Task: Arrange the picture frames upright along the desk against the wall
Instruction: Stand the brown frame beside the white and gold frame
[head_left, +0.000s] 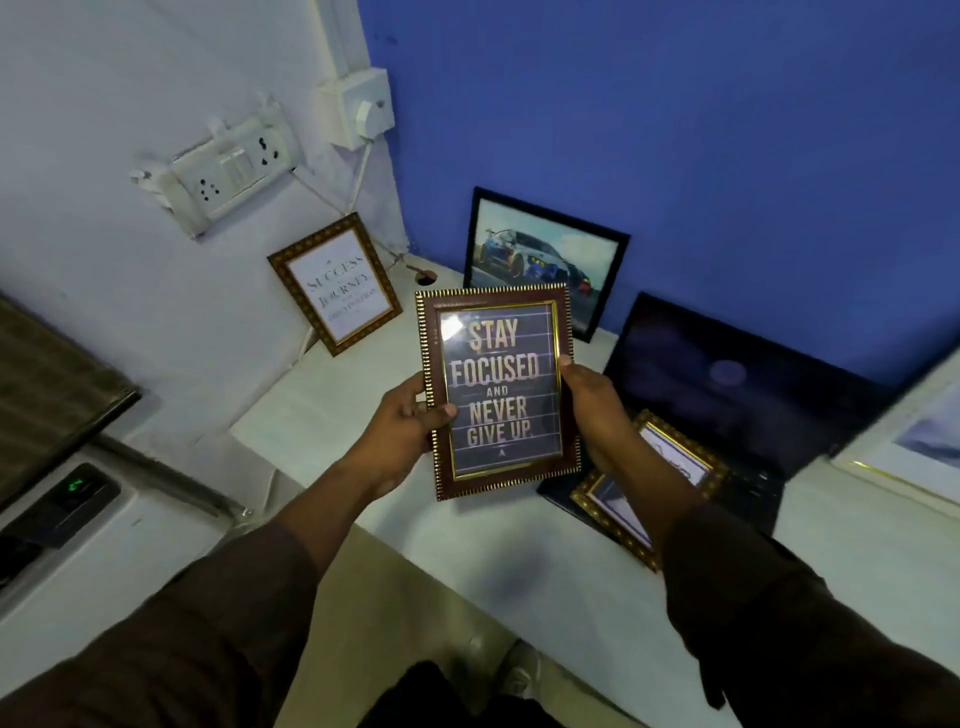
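Head view, looking down on the far left corner of the desk (519, 561): I hold the red frame (500, 392), the one reading "Stay focused and never give up", clear of the desk surface and facing me, roughly upright. My left hand (402, 423) is clamped on its left edge, thumb on the front moulding; my right hand (592, 405) is clamped on its right edge, thumb tip at the gilt inner border. Two frames already stand at the far corner: the gold frame (335, 283) leans on the white wall near the left edge, and the black car frame (543, 260) leans on the blue wall along the far edge. A dark laptop (727, 395) sits against the far edge to the right of the car frame, with a small gold frame (670, 473) lying flat on it; a pale frame (904, 441) shows at the right margin. The step in hand, as I judge it, is setting the red frame down against a wall. To do it well I would pick the bare strip of desk between the standing frames or beside the gold one, land the bottom edge first a little out from the wall, then tip the top back until it rests. I would keep both hands closed on the sides until the lean feels stable, and stay clear of the cable hole (425, 278) and the neighbouring frames.
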